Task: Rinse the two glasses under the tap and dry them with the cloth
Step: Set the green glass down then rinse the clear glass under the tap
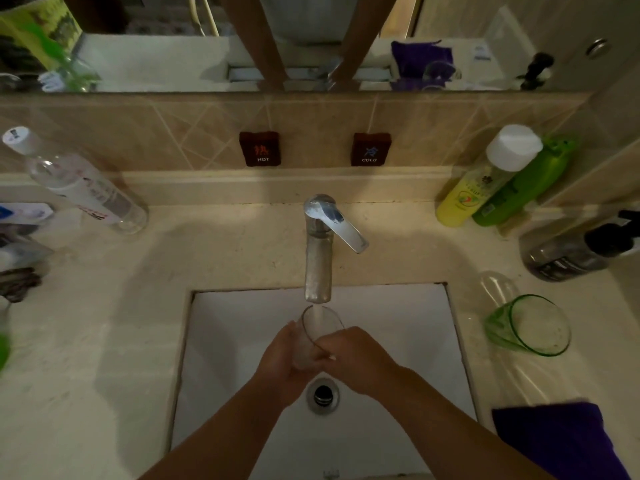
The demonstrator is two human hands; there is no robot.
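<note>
Clear glass sits mouth-up under the tap, both your hands' fingers grasping it; green glass waits right of the tap, nearer your right hand.

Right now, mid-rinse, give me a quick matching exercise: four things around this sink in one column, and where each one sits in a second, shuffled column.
Things:
1. clear glass
2. green glass
3. purple cloth
4. yellow bottle

Places:
A. on the counter at the near right corner of the sink
B. held in both hands under the tap
C. at the back right of the counter, by the tiled wall
D. on the counter right of the sink, beyond the cloth

Pairs: 1-B, 2-D, 3-A, 4-C

The left hand and right hand both grip the clear glass under the tap.
</note>
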